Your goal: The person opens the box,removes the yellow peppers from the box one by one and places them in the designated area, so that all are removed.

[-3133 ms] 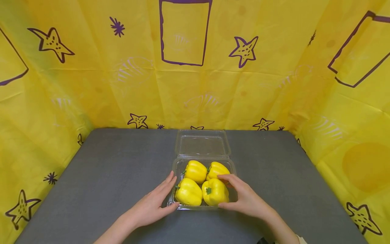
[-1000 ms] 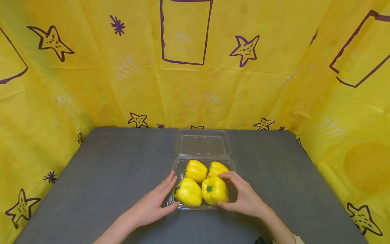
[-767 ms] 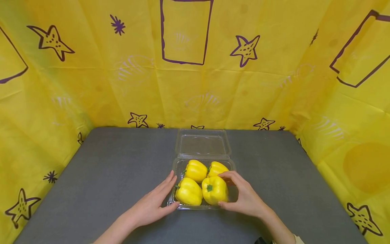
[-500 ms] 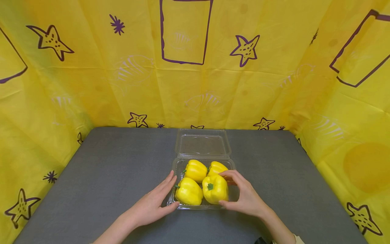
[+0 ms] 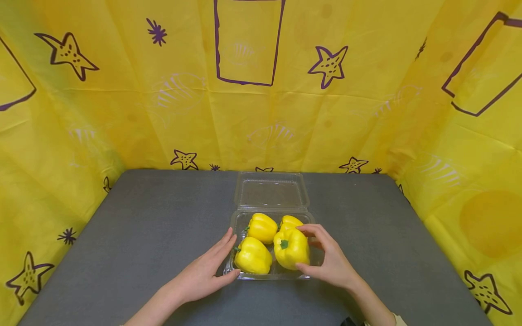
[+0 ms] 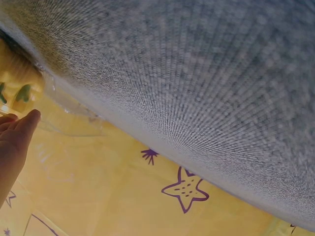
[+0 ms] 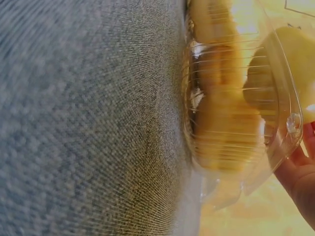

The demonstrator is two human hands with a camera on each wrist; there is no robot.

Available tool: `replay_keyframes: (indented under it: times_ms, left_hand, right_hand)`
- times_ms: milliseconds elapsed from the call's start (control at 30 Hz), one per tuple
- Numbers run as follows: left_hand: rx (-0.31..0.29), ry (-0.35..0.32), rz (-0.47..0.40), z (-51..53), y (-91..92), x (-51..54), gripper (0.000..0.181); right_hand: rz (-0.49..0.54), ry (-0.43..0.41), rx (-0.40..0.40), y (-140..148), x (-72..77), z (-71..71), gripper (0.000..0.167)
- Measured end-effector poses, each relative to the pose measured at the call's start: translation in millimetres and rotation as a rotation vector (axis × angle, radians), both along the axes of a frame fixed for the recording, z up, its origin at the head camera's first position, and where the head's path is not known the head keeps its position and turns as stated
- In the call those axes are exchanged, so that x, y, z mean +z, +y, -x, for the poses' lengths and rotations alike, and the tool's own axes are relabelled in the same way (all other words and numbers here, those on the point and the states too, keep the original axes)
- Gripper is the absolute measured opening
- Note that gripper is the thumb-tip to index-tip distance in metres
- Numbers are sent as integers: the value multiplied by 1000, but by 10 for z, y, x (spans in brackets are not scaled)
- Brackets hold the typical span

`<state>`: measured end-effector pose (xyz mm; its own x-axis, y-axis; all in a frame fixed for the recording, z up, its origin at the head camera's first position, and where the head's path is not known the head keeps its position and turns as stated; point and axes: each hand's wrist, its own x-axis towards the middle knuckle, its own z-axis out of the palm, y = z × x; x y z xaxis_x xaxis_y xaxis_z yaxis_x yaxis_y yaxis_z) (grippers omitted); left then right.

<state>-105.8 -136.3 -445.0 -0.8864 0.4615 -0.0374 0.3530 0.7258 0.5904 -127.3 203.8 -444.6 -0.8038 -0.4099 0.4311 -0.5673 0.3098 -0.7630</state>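
Observation:
A clear plastic clamshell container (image 5: 269, 276) holds yellow bell peppers with green stems. One pepper lies front left (image 5: 253, 256), another back left (image 5: 262, 228), and a third back right (image 5: 289, 222), partly covered. My right hand (image 5: 332, 262) grips the front-right bell pepper (image 5: 292, 249) between thumb and fingers, raised above the container floor. In the right wrist view that pepper (image 7: 290, 69) shows past the container's wall. My left hand (image 5: 204, 274) rests against the container's left side, fingers straight and thumb at the front corner.
The container's clear lid (image 5: 271, 192) lies folded back, away from me. Everything stands on a grey cloth-covered table (image 5: 175, 213). A yellow patterned curtain (image 5: 261, 113) encloses the back and both sides.
My right hand has lifted the front-right bell pepper a little and moved it slightly right, covering more of the back-right one. My left hand has stayed in place.

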Motion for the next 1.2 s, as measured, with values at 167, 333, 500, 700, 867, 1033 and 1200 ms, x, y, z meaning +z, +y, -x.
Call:
replay_keyframes:
  times_ms: [167,333,500,700,867,1033,1200]
  left_hand:
    - [-4,8,-5,-4,-1,6,84]
    - [-5,2,-2,-1,0,13,84]
    - [-6,0,-2,1,2,17,84]
    - [-3,3,-1,2,7,16,84]
    - [0,-9,3,7,12,13,85]
    - [1,-18,4,10,15,14,86]
    - [1,-18,5,8,15,12,86]
  right_hand:
    - [50,-51,-45,9,20,-11,72]
    - [83,-81,-100,15,49,-10,71]
    - [100,-97,-188,-7,118,-21,72]
    - [112,-129,-262,-81,364,-102,66]
    - [105,-144,-315,-101,460,-126,63]
    - [110,-154,-339,-87,467,-113,64]
    - [103,-162,-356,-26,327,-36,66]
